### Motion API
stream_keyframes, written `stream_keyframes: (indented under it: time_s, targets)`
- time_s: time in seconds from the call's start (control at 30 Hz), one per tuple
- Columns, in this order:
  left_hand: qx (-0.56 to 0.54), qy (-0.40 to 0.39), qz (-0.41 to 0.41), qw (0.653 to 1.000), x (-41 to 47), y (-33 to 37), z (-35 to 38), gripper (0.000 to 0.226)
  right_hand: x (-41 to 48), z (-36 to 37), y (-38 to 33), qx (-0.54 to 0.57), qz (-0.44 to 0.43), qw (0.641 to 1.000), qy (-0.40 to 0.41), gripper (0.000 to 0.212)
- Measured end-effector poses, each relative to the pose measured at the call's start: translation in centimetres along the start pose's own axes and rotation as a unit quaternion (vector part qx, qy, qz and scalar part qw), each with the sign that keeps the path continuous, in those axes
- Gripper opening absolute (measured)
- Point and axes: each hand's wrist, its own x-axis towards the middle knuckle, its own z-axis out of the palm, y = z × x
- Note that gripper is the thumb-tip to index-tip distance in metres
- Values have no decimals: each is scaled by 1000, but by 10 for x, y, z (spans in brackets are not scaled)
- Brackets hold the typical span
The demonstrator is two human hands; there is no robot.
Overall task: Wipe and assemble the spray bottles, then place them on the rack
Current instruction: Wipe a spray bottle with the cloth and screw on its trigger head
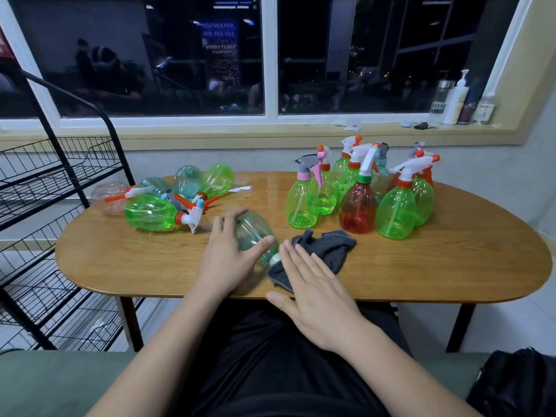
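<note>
A teal spray bottle body [254,236] without a trigger head lies on its side near the front of the wooden table [451,266]. My left hand [228,260] spans it, fingers on the far side and thumb on the near side. My right hand [313,296] hovers flat with straight fingers over the near end of a dark grey cloth [325,251], which lies beside the bottle's neck. Several assembled bottles [364,200], green and one red, stand upright at the right. Several more bottles [156,215] lie on their sides at the left.
A black wire rack [54,188] with empty shelves stands left of the table. The window sill behind holds a pump bottle [455,100] and small items. A black bag [517,386] sits at the lower right.
</note>
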Motion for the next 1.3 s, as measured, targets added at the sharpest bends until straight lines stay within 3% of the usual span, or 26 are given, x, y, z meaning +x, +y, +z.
stream_keyframes:
  time_s: [0.47, 0.67, 0.9, 1.17, 1.23, 1.3]
  targets:
    - [4, -2, 10, 1000, 2, -2, 1, 83, 56, -10, 9, 75, 63, 995, -20, 97]
    - [11, 2, 3, 1000, 1, 0, 2, 82, 23, -7, 7, 37, 43, 998, -10, 95]
    - [4, -2, -2, 1000, 2, 4, 3, 83, -2, -5, 21, 47, 91, 995, 8, 91]
    - [-48, 9, -11, 999, 1, 1, -3, 83, 8, -16, 46, 212, 146, 963, 81, 83]
    - [-74, 14, -18, 997, 1, -1, -5, 80, 6, -19, 48, 265, 144, 946, 117, 74]
    - [-92, 18, -24, 995, 2, -4, -6, 79, 3, -17, 48, 249, 130, 946, 162, 57]
